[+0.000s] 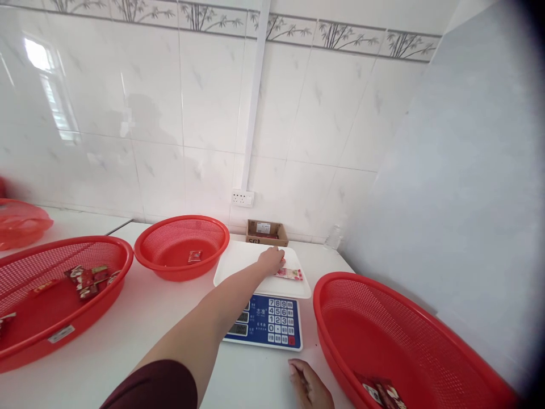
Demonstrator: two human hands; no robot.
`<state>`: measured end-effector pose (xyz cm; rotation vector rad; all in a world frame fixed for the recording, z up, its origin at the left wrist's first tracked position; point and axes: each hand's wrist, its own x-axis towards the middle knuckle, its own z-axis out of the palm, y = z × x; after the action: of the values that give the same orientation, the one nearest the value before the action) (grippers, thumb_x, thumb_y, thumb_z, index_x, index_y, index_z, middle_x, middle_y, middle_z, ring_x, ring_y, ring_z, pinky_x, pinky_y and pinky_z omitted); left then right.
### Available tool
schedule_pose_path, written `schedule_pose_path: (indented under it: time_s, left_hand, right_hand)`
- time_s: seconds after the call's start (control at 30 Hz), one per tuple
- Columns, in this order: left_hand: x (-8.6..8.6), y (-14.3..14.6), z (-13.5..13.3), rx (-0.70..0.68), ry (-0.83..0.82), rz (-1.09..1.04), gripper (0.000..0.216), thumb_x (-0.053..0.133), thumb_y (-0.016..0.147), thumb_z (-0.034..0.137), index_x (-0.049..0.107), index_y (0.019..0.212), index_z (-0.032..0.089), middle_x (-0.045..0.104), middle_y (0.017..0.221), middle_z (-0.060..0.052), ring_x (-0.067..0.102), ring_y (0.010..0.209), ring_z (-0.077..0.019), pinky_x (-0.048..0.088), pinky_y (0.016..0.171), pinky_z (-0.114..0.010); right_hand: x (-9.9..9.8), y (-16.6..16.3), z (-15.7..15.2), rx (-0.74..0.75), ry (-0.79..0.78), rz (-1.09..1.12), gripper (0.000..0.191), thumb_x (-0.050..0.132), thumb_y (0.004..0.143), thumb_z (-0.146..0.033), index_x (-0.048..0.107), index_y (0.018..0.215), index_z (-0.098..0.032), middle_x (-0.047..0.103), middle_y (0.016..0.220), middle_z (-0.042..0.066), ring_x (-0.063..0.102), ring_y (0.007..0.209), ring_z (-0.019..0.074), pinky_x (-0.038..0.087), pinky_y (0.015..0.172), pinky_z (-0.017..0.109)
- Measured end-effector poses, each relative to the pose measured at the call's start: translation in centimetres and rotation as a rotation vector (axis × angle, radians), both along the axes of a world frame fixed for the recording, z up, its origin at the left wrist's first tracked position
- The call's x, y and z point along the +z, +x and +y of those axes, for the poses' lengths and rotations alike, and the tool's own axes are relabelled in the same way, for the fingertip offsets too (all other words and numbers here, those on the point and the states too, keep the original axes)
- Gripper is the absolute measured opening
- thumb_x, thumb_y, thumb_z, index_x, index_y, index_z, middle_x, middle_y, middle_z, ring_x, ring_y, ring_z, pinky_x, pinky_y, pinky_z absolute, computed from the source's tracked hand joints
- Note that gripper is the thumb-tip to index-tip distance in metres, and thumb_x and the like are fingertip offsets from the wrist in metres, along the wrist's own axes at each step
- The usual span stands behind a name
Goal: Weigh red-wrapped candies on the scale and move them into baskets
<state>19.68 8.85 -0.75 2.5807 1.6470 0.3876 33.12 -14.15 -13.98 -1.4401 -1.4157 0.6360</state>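
Observation:
My left hand [271,261] reaches across to the white weighing tray [232,264], its fingers closed at the tray's right side. A bit of orange-red shows at the fingertips, too small to name. Beside those fingers a pink and white packet [290,274] lies on the tray. Under my forearm is the blue keypad panel [263,321] of a digital scale, its display partly covered. My right hand [310,383] rests low in front of the scale with curled fingers, and I see nothing in them.
Left, a large red basket [63,309] holds several small packets [87,281]. A smaller red basket [183,270] contains one red packet [195,257]. At right, another red basket [336,318] holds dark red packets [381,392]. A cardboard box [267,232] stands by the wall.

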Motion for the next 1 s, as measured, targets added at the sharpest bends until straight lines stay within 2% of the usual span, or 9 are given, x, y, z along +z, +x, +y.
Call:
schedule_pose_path:
  time_s: [0.33, 0.6, 0.8, 1.0]
  left_hand:
    - [0.2, -1.6, -0.5, 0.074, -0.027, -0.024, 0.03, 0.05, 0.087, 0.031, 0.051, 0.113, 0.016, 0.054, 0.114, -0.008, 0.056, 0.095, -0.019, 0.049, 0.08, -0.039]
    - [0.5, -1.7, 0.5, 0.052, -0.114, 0.052, 0.031, 0.051, 0.087, 0.031, 0.051, 0.114, 0.016, 0.054, 0.113, -0.008, 0.056, 0.095, -0.0192, 0.049, 0.079, -0.039]
    - [0.3, -2.0, 0.3, 0.036, -0.076, 0.122, 0.031, 0.051, 0.087, 0.031, 0.051, 0.113, 0.016, 0.054, 0.113, -0.008, 0.056, 0.095, -0.0191, 0.049, 0.079, -0.039]
    - [1.3, -2.3, -0.6, -0.036, -0.008, 0.145, 0.031, 0.051, 0.087, 0.03, 0.051, 0.113, 0.016, 0.054, 0.113, -0.008, 0.057, 0.095, -0.0191, 0.049, 0.079, -0.039]
  right_hand:
    - [0.1, 0.0, -0.1, -0.005, 0.02, 0.004, 0.042, 0.047, 0.075, -0.057, 0.068, 0.078, -0.02, 0.071, 0.076, 0.004, 0.065, 0.067, 0.0169, 0.052, 0.063, 0.021]
    - [0.2, 0.0, -0.1, -0.01, 0.037, -0.008, 0.041, 0.046, 0.076, -0.056, 0.067, 0.077, -0.02, 0.071, 0.075, 0.004, 0.065, 0.067, 0.0172, 0.052, 0.064, 0.022]
    - [0.3, 0.0, -0.2, 0.001, 0.033, -0.005, 0.04, 0.047, 0.076, -0.054, 0.067, 0.078, -0.02, 0.07, 0.076, 0.004, 0.064, 0.068, 0.0168, 0.051, 0.065, 0.021]
    - [0.6, 0.1, -0.3, 0.003, 0.027, -0.01, 0.039, 0.049, 0.076, -0.053, 0.068, 0.079, -0.019, 0.071, 0.078, 0.005, 0.065, 0.07, 0.0177, 0.052, 0.065, 0.022]
